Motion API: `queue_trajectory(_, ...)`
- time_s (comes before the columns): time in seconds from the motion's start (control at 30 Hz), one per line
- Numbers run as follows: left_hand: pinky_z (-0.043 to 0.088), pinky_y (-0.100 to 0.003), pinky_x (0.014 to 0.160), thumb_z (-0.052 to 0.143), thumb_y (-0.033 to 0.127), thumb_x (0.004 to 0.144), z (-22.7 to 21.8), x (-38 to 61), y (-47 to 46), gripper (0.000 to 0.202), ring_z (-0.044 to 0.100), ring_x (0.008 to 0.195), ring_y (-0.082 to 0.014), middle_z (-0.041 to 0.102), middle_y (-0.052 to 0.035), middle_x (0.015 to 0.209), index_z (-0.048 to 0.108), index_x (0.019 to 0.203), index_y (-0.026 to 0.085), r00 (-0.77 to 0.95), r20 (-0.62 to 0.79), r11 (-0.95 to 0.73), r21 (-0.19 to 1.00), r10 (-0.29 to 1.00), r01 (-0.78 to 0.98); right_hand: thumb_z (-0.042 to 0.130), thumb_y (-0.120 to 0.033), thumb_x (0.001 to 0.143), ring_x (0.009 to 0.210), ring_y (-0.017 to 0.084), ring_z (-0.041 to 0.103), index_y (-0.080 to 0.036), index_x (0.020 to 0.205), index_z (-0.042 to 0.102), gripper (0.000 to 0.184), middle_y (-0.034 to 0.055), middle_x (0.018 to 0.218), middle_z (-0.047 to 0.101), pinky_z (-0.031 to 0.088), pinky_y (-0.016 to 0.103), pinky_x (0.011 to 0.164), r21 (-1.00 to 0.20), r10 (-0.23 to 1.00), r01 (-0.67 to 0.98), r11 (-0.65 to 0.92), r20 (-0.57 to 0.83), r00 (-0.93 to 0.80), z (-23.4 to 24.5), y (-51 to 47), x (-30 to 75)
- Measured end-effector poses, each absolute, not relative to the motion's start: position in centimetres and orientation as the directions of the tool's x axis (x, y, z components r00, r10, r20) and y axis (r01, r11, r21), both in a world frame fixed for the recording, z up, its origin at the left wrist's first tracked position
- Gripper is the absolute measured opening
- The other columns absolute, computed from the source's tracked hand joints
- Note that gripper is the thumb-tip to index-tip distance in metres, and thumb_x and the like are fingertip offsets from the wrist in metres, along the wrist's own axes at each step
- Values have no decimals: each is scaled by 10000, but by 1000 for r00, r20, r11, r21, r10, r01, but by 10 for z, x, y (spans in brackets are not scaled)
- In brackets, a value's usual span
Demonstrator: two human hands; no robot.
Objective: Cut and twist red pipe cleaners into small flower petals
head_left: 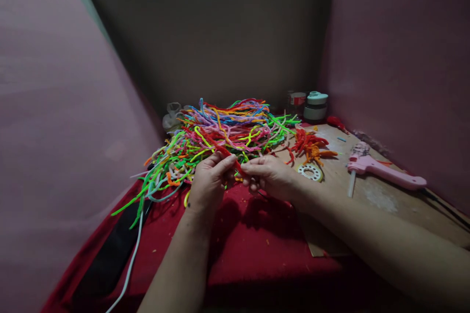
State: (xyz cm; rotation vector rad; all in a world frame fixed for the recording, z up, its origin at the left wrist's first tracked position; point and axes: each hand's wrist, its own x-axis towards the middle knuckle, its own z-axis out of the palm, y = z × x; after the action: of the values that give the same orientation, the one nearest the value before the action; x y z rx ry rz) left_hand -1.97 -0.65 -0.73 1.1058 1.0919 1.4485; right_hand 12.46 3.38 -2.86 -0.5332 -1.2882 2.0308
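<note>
While both hands meet near the pile of pipe cleaners (227,129), the left hand (209,181) and right hand (270,176) pinch one red pipe cleaner (229,154) between nearly closed fingertips.

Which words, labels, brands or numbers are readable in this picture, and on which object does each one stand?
No text can be read.
Red-and-white can at the back: its label is too small and blurred to read.
Pink glue gun: no marking shows.
Grey-and-white jar: no print shows.
White round disc: only holes, no writing.
Left hand and right hand hold a red pipe cleaner, which bears nothing.
</note>
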Motion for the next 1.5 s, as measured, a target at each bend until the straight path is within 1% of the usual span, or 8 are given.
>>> queue_trajectory(0.1, 326, -170, 439, 690, 262, 689, -6, -20, -6, 188, 409, 437, -42, 474, 53, 519, 544, 678, 144, -101, 52, -75, 967, 994, -243, 673, -340, 691, 401, 80, 499, -106, 671, 596, 246, 21, 541, 598, 406, 222, 427, -866, 687, -335, -371, -14, -727, -28, 33, 126)
queue_trajectory(0.27, 315, -177, 415, 700, 289, 661, -4, -18, -7, 223, 415, 416, -52, 476, 48, 487, 535, 630, 143, -116, 24, -45, 984, 993, -174, 721, -311, 642, 409, 61, 472, -113, 636, 593, 236, 4, 532, 579, 382, 203, 420, -906, 694, -298, -302, 6, -720, -30, 32, 124)
queue_trajectory(0.4, 265, -177, 374, 700, 296, 641, -4, -14, -7, 254, 352, 368, -40, 430, 64, 438, 502, 576, 150, -184, 38, -62, 989, 982, -131, 722, -313, 620, 377, 58, 442, -139, 576, 540, 255, -25, 484, 546, 338, 203, 402, -962, 749, -232, -142, 49, -661, -29, 31, 122)
queue_trajectory(0.6, 201, -175, 344, 698, 283, 630, -9, -12, -4, 309, 279, 331, -27, 354, 82, 373, 448, 502, 155, -321, 93, -93, 996, 943, 14, 627, -236, 698, 369, 42, 358, -152, 516, 506, 234, -52, 412, 458, 254, 198, 397, -992, 848, 20, 123, 95, -522, -22, 25, 121)
queue_trajectory(0.77, 229, -183, 346, 707, 281, 621, -8, -15, -5, 256, 297, 332, -34, 373, 77, 392, 497, 549, 153, -175, 24, -46, 991, 984, -127, 678, -277, 643, 472, 84, 496, -139, 631, 592, 163, -7, 543, 585, 380, 228, 494, -986, 820, -163, -25, 73, -568, -23, 27, 122)
queue_trajectory(1.0, 304, -156, 392, 714, 215, 618, -4, -15, -5, 211, 361, 380, -30, 417, 83, 480, 519, 685, 167, -130, 0, -43, 943, 992, -330, 725, -332, 604, 415, 80, 468, -131, 587, 589, 243, 9, 508, 599, 337, 235, 447, -979, 794, -189, -81, 51, -606, -27, 33, 125)
queue_trajectory(1.27, 295, -162, 379, 704, 251, 645, -6, -15, -5, 193, 407, 398, -44, 505, 48, 518, 545, 700, 157, -138, 34, -65, 971, 990, -230, 736, -297, 613, 487, 86, 479, -116, 623, 638, 206, 19, 551, 594, 339, 243, 488, -928, 774, -318, -195, 54, -631, -34, 35, 124)
queue_trajectory(1.5, 306, -170, 390, 702, 257, 653, -6, -13, -7, 185, 410, 404, -43, 526, 39, 531, 557, 691, 148, -109, 58, -78, 978, 992, -194, 723, -234, 590, 462, 76, 457, -125, 598, 623, 148, 5, 533, 577, 327, 240, 488, -913, 778, -311, -263, -10, -628, -34, 35, 123)
